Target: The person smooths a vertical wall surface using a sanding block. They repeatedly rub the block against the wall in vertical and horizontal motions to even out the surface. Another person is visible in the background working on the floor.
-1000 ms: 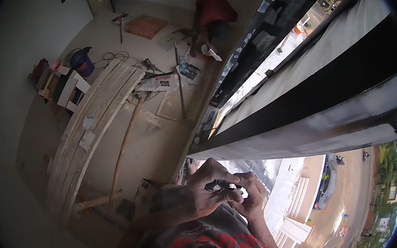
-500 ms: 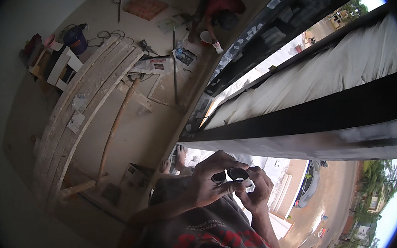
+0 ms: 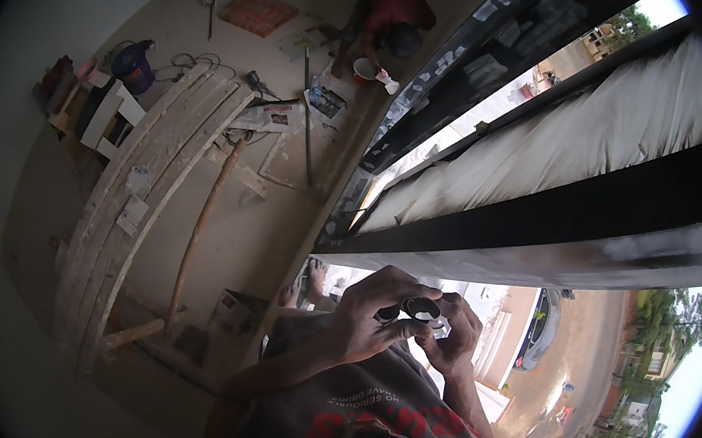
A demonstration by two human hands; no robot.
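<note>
While I watched remotely, left hand (image 3: 371,311) and right hand (image 3: 456,333) pinched a dark curled piece (image 3: 421,305) between them.
Grip was firm-looking from either side; piece sat in front of the grey shirt (image 3: 414,392), near the pale-smeared beam (image 3: 535,262). I couldn't tell its material. Plank table (image 3: 176,132) stood off left; farther back, a co-worker in red (image 3: 393,3) bent beside a bucket (image 3: 364,69).

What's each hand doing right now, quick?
Left hand: closed, holding a dark curled piece.
Right hand: closed, fingers bent, holding the same piece from the right.
</note>
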